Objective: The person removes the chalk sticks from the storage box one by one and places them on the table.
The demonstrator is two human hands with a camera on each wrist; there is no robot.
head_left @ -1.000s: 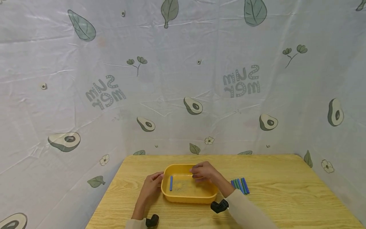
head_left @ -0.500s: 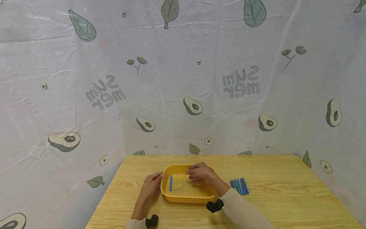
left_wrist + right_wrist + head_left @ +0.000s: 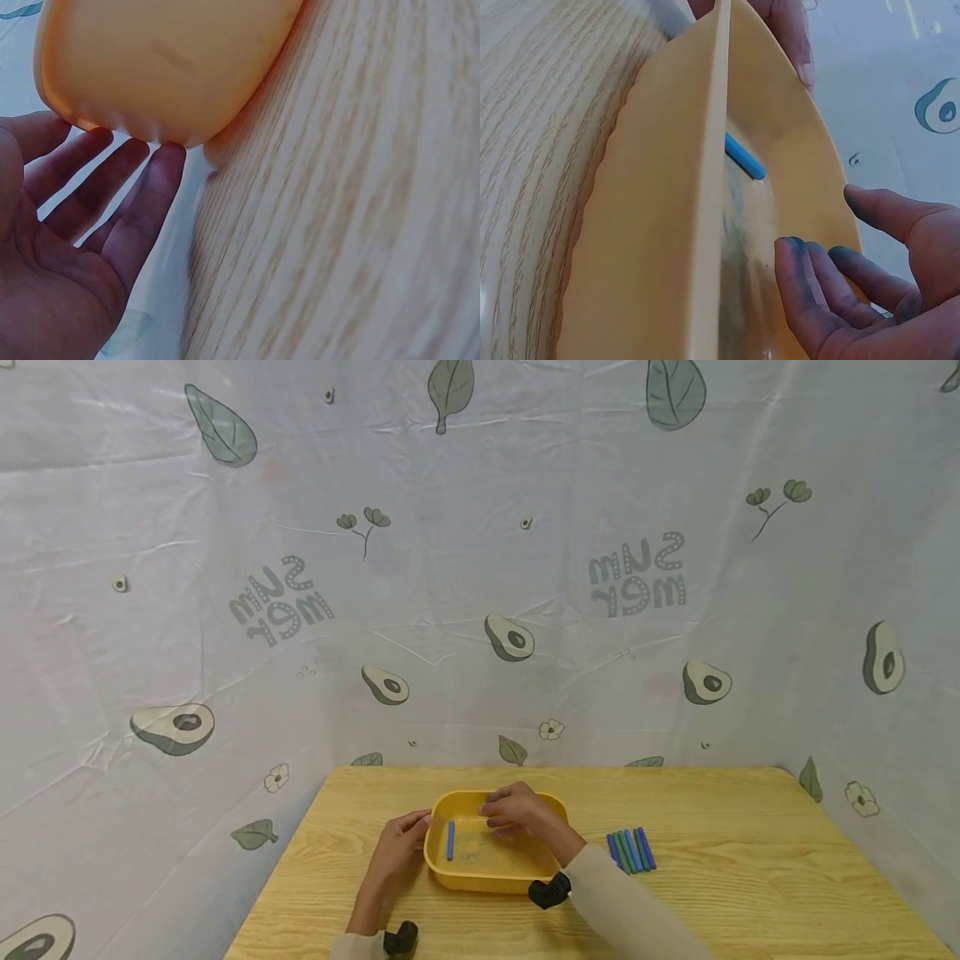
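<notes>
A yellow plastic basin (image 3: 491, 884) stands on the table, with one slim blue stick (image 3: 451, 841) lying at its left end. My left hand (image 3: 397, 845) is at the basin's left side. In the left wrist view, its fairly straight fingers (image 3: 166, 165) touch the outer wall with their tips. My right hand (image 3: 517, 810) hovers over the basin near the far wall, its fingers loosely bent with nothing between them. Dark bluish smudges mark its fingertips (image 3: 789, 247), and similar smears show on the basin floor.
A row of several blue and green sticks (image 3: 632, 850) lies on the wood-grain table (image 3: 735, 852), right of the basin. A pale printed sheet (image 3: 450, 568) hangs behind the table. Black wrist devices (image 3: 550, 891) sit at both cuffs.
My right hand has moved slightly left above the basin, and its forearm has followed. The left hand, the basin and the sticks stay in place.
</notes>
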